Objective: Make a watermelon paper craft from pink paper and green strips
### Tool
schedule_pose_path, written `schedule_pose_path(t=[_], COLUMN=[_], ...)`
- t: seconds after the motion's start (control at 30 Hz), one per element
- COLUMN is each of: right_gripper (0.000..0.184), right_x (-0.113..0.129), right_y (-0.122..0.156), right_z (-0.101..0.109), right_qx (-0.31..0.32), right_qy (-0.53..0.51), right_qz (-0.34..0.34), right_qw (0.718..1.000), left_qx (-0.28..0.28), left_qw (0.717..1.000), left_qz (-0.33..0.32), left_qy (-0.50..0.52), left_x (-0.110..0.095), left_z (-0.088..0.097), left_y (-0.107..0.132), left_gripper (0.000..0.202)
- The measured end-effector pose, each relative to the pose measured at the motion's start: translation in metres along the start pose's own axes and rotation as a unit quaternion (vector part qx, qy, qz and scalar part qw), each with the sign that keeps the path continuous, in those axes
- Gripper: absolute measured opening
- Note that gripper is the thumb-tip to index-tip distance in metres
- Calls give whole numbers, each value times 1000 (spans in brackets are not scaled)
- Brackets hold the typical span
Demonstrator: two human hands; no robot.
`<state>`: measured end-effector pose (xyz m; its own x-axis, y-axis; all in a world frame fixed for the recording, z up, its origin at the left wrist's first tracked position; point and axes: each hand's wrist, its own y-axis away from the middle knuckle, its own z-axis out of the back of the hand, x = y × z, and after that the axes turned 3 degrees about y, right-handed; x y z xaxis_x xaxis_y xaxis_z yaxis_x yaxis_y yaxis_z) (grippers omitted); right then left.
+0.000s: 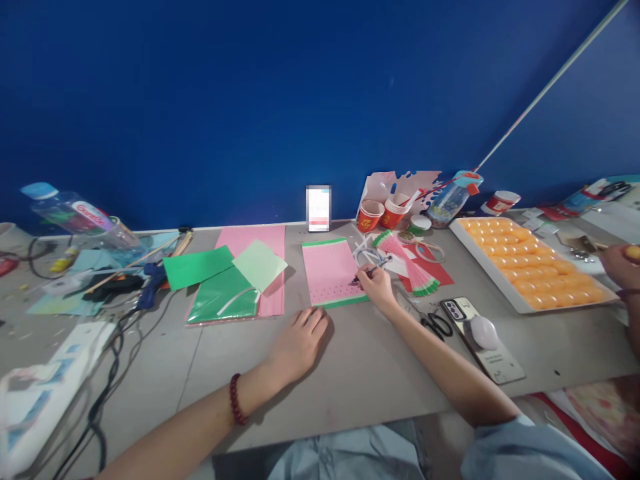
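Observation:
A pink sheet (327, 267) with green strips along its top and bottom edges lies on the table, dotted with small dark marks. My right hand (376, 285) is closed around a dark pen (379, 264), its tip at the sheet's lower right part. Resting palm down on the table, my left hand (303, 337) is just below the sheet's lower left corner, its fingers stretched out and holding nothing. Right of the pen hand, a folded pink and green paper fan (409, 261) lies over red paper (443, 270).
Green paper (197, 268) and a pale green square (261, 265) lie left. Black scissors (437, 325), a phone (493, 360) and a tray of orange balls (530, 263) are right. A glue gun (150, 283) and power strip (43, 393) stand far left. Another person's hand (620, 267) shows at the right edge.

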<state>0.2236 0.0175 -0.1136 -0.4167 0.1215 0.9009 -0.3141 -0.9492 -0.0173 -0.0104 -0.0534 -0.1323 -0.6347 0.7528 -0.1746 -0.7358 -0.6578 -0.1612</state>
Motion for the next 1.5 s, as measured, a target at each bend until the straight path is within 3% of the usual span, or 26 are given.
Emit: schedule_pose_path(t=[1.1,1.5], right_gripper=[16,15], right_x=[-14,-8], right_y=[-9,-7], right_z=[2,4], right_qx=[-27,-28], right_qy=[-35,-26], right_qz=[-3,-6], right_qw=[999,999], left_qx=[10,6], left_qw=[1000,1000], left_qz=[2,4], left_qy=[2,9], left_x=[0,0], left_z=[1,0], left_y=[0,-1], left_gripper=[42,42])
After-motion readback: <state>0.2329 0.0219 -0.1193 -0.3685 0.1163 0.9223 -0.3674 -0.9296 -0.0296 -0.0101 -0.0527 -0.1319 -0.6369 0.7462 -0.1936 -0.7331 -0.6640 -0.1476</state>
